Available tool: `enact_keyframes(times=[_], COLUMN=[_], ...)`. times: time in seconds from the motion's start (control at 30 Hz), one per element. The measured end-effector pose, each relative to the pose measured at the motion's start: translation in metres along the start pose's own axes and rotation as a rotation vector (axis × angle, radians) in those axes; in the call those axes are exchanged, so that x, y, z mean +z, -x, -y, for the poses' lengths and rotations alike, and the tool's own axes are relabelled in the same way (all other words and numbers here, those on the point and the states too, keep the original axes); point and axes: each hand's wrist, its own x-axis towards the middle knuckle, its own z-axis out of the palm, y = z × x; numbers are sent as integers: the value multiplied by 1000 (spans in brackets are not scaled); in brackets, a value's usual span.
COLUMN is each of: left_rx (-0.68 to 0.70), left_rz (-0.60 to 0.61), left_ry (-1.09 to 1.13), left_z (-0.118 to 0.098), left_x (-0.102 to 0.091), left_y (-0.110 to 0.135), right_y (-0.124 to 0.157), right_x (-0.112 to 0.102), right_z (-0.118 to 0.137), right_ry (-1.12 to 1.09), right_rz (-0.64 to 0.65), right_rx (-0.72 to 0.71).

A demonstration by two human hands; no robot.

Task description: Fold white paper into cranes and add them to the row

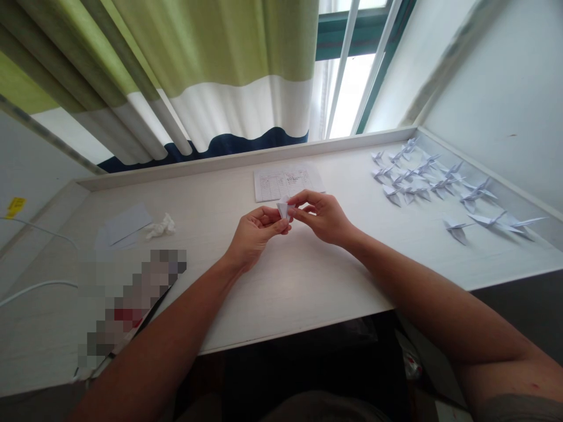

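A small folded piece of white paper [284, 208] is held just above the white desk [299, 275], near its middle. My left hand [255, 234] pinches the paper from the left with closed fingers. My right hand [319, 215] pinches it from the right, thumb and forefinger pressed on its upper edge. Both forearms reach in from the bottom of the view.
Several white paper cranes [422, 179] lie in rows at the desk's right end, by the wall. A printed sheet [285, 180] lies behind my hands. At the left are a crumpled paper scrap [160, 227], flat white sheets [123, 225], a blurred-out object and white cables [35, 287]. Curtains hang behind.
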Motion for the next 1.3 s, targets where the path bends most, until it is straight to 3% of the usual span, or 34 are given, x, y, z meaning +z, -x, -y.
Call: enact_keyframes(times=[0.23, 0.83, 1.07, 1.3], left_rx=[-26, -172, -104, -54], left_rz=[-21, -74, -119, -126], left_ry=[23, 61, -99, -107], left_z=[0, 0, -1, 3], left_x=[2, 1, 7, 8], left_y=[0, -1, 3, 2], right_y=[-1, 0, 1, 2], right_x=[3, 12, 13, 14], right_z=[-4, -5, -6, -5], right_ry=[-118, -108, -30, -75], right_rz=[-10, -112, -122, -144], right_rx=[55, 107, 134, 113])
